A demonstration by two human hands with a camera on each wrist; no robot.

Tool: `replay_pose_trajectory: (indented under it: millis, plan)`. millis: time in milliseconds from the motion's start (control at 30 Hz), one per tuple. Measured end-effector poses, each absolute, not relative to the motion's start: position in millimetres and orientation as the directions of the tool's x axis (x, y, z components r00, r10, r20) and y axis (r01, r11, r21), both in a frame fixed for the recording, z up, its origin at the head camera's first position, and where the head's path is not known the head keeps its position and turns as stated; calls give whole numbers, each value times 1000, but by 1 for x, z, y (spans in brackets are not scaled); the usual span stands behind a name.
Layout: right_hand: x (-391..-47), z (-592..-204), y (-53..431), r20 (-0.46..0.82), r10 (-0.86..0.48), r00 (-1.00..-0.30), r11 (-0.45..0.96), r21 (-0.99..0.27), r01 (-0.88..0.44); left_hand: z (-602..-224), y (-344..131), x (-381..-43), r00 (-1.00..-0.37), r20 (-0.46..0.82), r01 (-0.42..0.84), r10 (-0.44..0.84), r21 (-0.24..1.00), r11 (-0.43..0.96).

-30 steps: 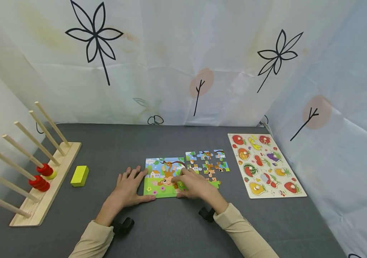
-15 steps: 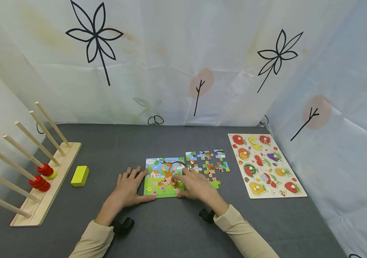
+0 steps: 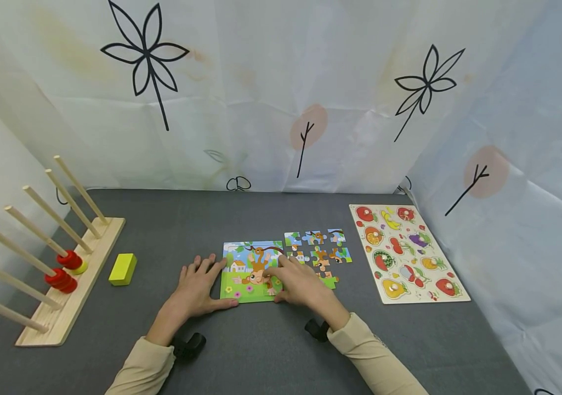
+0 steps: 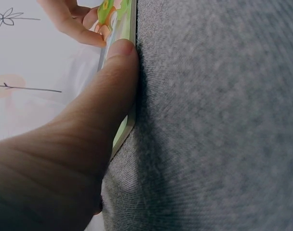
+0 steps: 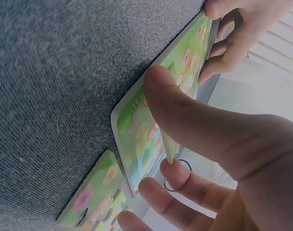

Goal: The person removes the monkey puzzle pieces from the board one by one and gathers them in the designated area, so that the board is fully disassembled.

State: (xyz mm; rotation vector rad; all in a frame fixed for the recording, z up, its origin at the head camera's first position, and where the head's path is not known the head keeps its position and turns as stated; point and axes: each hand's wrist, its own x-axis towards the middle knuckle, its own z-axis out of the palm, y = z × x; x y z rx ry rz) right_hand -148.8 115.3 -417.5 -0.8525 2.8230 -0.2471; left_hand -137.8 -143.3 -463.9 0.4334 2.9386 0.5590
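A picture puzzle board [image 3: 243, 292] with a monkey, a house and flowers lies flat on the grey table. My left hand [image 3: 196, 288] rests at its left side, fingers spread along the edge and thumb at the near edge. With thumb and index finger, my right hand [image 3: 302, 285] pinches a thin green puzzle piece [image 5: 169, 147] over the board's right part. That piece is tilted, and mostly hidden by the thumb in the right wrist view. Loose puzzle pieces [image 3: 314, 237] lie right of the board, some partly behind the right hand.
At the left stands a wooden peg rack [image 3: 71, 296] with red rings [image 3: 61, 281] and a yellow one. A yellow-green block [image 3: 123, 269] lies beside it. A fruit-picture board [image 3: 409, 255] lies at the right. White printed cloth [image 3: 261, 66] hangs behind the table.
The right thumb has shifted very slightly rightward at the board's near edge, and the small piece by it has moved a little. The left hand has stayed still.
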Motion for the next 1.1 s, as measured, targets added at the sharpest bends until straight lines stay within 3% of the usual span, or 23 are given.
replay_pose_trajectory:
  millis: [567,1100]
  plan:
    - [-151,-410,127,-130,-541,-831,827,-265,-496,-460,-143,-136,-951,-79,248,299,381,890]
    - [-152,-408,169,-102,-499,-861,840,-300,-451,-462,-143,-135,-951,-76,253,301,373,893]
